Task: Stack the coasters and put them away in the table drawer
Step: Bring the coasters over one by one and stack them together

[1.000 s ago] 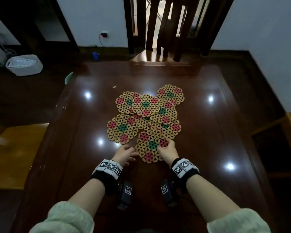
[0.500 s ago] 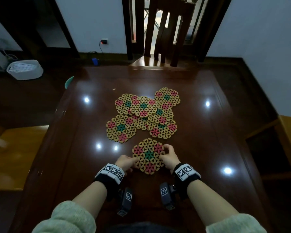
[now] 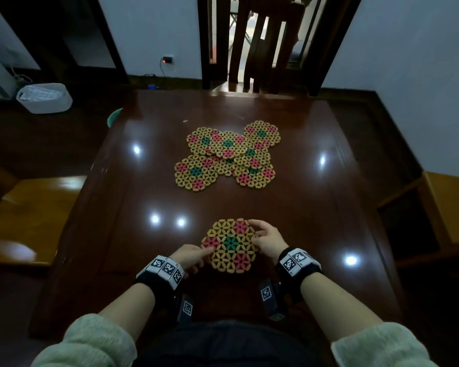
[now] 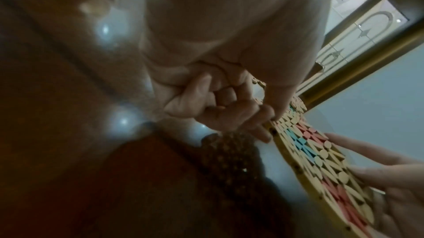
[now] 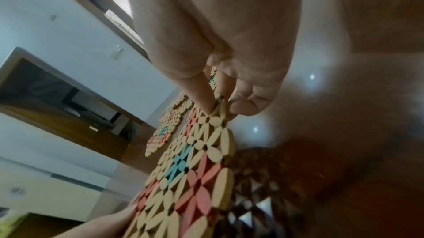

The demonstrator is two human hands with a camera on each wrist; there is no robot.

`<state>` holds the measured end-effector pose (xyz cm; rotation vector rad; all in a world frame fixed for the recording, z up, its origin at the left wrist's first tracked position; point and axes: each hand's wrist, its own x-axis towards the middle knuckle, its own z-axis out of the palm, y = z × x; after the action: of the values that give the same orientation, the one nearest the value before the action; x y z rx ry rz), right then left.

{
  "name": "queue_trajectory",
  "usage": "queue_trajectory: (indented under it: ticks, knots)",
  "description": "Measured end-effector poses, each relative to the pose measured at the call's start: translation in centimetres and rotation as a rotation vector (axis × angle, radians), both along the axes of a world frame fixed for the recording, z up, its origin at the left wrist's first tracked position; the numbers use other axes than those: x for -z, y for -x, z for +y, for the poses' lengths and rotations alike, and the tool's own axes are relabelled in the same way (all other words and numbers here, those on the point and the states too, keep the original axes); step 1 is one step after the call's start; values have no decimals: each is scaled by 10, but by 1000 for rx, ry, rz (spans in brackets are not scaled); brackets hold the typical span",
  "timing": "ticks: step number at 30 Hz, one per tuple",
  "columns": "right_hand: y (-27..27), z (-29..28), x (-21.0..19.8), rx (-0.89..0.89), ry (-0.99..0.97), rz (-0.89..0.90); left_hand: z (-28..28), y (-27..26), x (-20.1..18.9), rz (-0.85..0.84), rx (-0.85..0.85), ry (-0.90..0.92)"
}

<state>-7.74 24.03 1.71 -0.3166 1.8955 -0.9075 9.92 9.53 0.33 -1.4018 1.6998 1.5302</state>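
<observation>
At 6 o'clock on the table [image 3: 316, 207], your left hand [image 3: 190, 256] and right hand [image 3: 269, 239] pinch opposite edges of one hexagonal coaster [image 3: 229, 245] — remaining coasters [image 3: 227, 156] overlap at 12, well apart.

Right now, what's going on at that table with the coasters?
A person holds one hexagonal coaster near the table's front edge. The left hand pinches its left edge, the right hand its far right edge, and the wrist views suggest it is lifted off the wood. The other coasters lie overlapping in a loose cluster farther back, not yet stacked. No drawer is in view.
</observation>
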Motion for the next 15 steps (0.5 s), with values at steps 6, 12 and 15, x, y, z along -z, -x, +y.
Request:
queue_trajectory:
  ticks: [6,12,15]
  knots:
    - [-35,29,23,-117,-62,94,37,-38,14,-26,196,-6]
    - [-52,45,29,-164,-109,182,52,-52,22,1,266,139]
    - [-54,49,27,-275,-132,366,53,-53,22,33,305,328]
